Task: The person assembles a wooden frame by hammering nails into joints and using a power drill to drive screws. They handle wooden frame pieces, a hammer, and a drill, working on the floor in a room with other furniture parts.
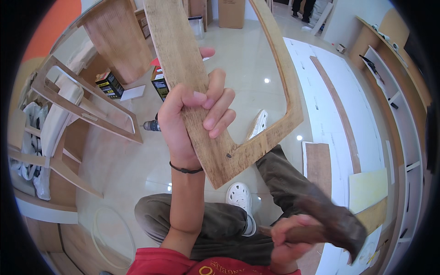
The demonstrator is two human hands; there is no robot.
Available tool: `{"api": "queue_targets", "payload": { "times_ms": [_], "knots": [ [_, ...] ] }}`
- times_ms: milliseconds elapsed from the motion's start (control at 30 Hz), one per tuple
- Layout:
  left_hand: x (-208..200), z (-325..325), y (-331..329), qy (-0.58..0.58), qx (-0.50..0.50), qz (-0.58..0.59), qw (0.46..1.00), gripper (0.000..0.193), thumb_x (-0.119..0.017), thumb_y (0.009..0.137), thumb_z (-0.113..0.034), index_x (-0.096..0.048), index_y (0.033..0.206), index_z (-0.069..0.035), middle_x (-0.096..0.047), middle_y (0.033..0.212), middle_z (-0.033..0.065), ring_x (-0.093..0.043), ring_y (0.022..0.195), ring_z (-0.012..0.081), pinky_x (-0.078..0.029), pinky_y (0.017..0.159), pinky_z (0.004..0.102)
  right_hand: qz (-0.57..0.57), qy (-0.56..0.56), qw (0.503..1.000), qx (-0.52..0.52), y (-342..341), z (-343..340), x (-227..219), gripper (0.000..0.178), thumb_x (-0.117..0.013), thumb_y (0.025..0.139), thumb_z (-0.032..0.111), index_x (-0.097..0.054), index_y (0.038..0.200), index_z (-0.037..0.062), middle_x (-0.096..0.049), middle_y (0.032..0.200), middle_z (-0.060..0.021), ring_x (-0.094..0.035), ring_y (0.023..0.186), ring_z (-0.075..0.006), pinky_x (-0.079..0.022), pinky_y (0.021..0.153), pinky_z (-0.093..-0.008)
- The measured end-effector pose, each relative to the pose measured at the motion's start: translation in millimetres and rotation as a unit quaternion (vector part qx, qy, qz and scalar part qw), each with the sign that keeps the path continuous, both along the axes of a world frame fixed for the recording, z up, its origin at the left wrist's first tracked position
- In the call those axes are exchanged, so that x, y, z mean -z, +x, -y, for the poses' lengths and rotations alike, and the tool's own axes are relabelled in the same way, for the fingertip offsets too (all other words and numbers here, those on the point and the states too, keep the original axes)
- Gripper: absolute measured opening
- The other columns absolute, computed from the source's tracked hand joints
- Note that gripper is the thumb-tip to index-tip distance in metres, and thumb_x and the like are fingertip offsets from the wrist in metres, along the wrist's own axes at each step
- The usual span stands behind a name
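Note:
My left hand [185, 110] is wrapped round one broad side of a wooden frame [256, 149], held up in front of me with a corner pointing down toward my lap. Near that corner is a small dark mark or hole in the wood. Low on the right, my right hand [291, 240] is closed round the handle of a hammer [339, 222]. The hammer's dark head is smeared by motion and stays apart from the frame. My bent legs and white clogs [239, 197] show beneath.
A similar wooden frame [91, 117] leans at the left by plastic-wrapped parts. A drill [151, 125] lies near two dark boxes. White sheets [323, 82] with wooden strips cover the floor at right, beside a shelf unit [398, 110]. Another person's legs [303, 9] stand far back.

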State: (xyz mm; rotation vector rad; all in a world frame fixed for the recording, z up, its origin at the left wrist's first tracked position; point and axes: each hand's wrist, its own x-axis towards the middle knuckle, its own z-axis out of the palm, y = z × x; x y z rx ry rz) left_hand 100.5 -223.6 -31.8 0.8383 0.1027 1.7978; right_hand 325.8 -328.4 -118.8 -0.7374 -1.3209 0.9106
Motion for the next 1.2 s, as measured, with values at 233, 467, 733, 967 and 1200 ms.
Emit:
{"api": "queue_targets", "payload": {
  "times_ms": [233, 467, 733, 967, 1200],
  "knots": [
    [5, 4, 2, -0.027, 0.014, 0.013, 0.999, 0.054, -0.036, 0.075, -0.004, -0.037, 0.129, -0.001, -0.034, 0.068, 0.0061, -0.034, 0.046, 0.0132, -0.035, 0.035, 0.0243, 0.135, -0.057, 0.981, -0.129, 0, -24, 12, 0.06, -0.038, 0.096, 0.056, -0.043, 0.123, 0.0026, -0.051, 0.06, -0.0038, -0.041, 0.043, -0.0093, -0.034, 0.04, -0.0219],
    [7, -4, 15, -0.022, 0.043, 0.042, 0.998, 0.054, -0.038, 0.076, -0.004, -0.037, 0.129, 0.005, -0.035, 0.069, 0.0073, -0.036, 0.047, 0.0142, -0.038, 0.035, 0.026, 0.255, 0.283, 0.924, 0.025, 19, -27, 11, 0.062, -0.041, 0.094, 0.059, -0.049, 0.118, 0.0022, -0.049, 0.057, -0.0019, -0.042, 0.044, -0.0089, -0.032, 0.042, -0.0211],
    [11, -6, 16, -0.048, 0.026, 0.04, 0.998, 0.054, -0.037, 0.075, -0.004, -0.037, 0.129, 0.004, -0.035, 0.069, 0.0069, -0.034, 0.045, 0.013, -0.036, 0.034, 0.0248, 0.054, -0.108, 0.991, -0.053, 28, -11, -21, 0.069, -0.043, 0.089, 0.068, -0.046, 0.114, 0.0044, -0.041, 0.052, 0.0001, -0.036, 0.04, -0.0077, -0.029, 0.038, -0.0212],
    [9, -3, 17, -0.06, -0.005, 0.02, 0.998, 0.054, -0.038, 0.074, -0.004, -0.038, 0.128, 0.002, -0.034, 0.068, 0.0058, -0.034, 0.045, 0.0117, -0.035, 0.034, 0.0231, 0.13, -0.097, 0.98, -0.113, 22, -18, -17, 0.064, -0.048, 0.09, 0.061, -0.046, 0.114, 0.0017, -0.044, 0.051, -0.0008, -0.042, 0.041, -0.0083, -0.032, 0.038, -0.0207],
    [8, -1, 14, -0.074, -0.036, -0.054, 0.995, 0.055, -0.039, 0.072, -0.004, -0.036, 0.127, 0.0, -0.033, 0.065, 0.0038, -0.033, 0.044, 0.0107, -0.034, 0.034, 0.0221, 0.103, -0.137, 0.982, -0.077, 35, -11, -56, 0.067, -0.044, 0.092, 0.061, -0.046, 0.116, -0.0007, -0.042, 0.05, -0.0001, -0.038, 0.041, -0.0063, -0.029, 0.04, -0.02]
  ]
}}
